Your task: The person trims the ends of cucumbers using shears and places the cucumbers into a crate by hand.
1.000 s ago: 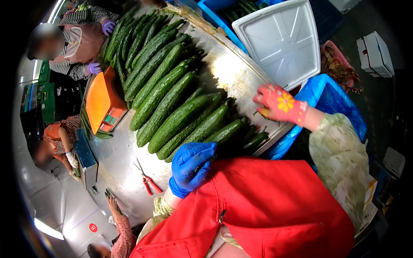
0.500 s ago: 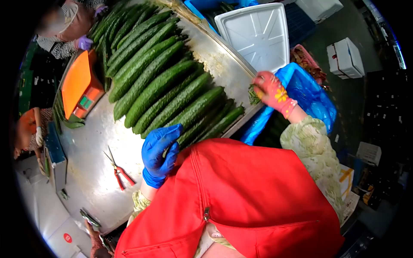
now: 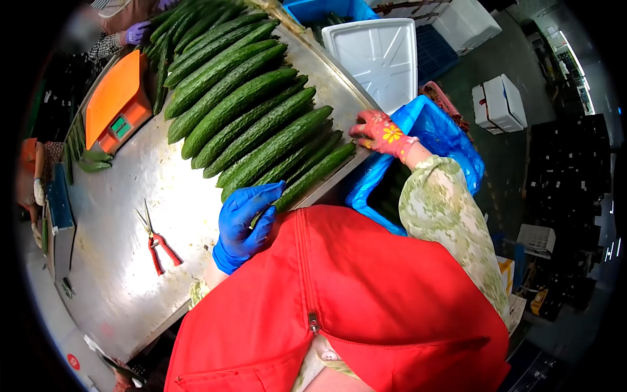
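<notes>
My left hand (image 3: 245, 225), in a blue glove, curls round the near end of the front cucumber (image 3: 317, 175). Its thumb and fingers rest on either side of that end. My right hand (image 3: 382, 134), in a red glove with yellow flowers, hovers at the table's edge close to the same cucumber's far end. Its fingers are loosely bent with no object visible in them. A row of long green cucumbers (image 3: 241, 104) lies side by side on the metal table (image 3: 117, 242). Red-handled snips (image 3: 155, 240) lie partly open left of my blue glove.
An orange scale (image 3: 116, 98) stands on the table's far left. Blue plastic (image 3: 450, 140) lines a container beside my right arm. Behind are a white lid (image 3: 375, 62) and a white foam box (image 3: 499, 104). A co-worker's purple-gloved hand (image 3: 137, 32) is at the far-left pile.
My right hand has come left from the lined container to the cucumbers' far ends; the green scrap beneath it no longer shows. My left hand stays at the cucumber's near end. The view has shifted.
</notes>
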`<action>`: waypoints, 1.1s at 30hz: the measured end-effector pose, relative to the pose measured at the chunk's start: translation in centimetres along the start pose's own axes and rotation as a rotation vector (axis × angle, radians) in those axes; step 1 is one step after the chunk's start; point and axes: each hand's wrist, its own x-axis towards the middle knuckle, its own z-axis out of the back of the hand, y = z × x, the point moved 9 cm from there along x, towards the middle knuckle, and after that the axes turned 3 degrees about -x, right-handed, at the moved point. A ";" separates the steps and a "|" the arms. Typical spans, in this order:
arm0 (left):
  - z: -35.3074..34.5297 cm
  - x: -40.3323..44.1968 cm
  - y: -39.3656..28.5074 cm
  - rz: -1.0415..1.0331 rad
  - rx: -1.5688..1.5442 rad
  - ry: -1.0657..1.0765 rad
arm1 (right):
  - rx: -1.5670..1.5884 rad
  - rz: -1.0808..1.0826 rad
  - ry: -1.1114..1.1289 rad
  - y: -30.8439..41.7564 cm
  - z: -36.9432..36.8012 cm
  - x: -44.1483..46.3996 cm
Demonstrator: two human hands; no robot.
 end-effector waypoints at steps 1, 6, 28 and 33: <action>-0.3 -0.1 -0.1 -0.002 -0.001 0.004 | 0.014 0.060 -0.001 0.8 0.1 0.6; -1.1 0.6 -1.3 -0.057 0.001 0.036 | -0.096 0.051 0.171 0.6 -1.6 1.9; -3.0 3.6 1.6 0.099 -0.144 -0.001 | 0.177 -0.398 -0.542 -7.8 5.8 -5.1; -12.3 11.5 3.0 0.061 0.286 0.363 | 0.798 -0.859 -0.682 -10.2 -0.8 -10.3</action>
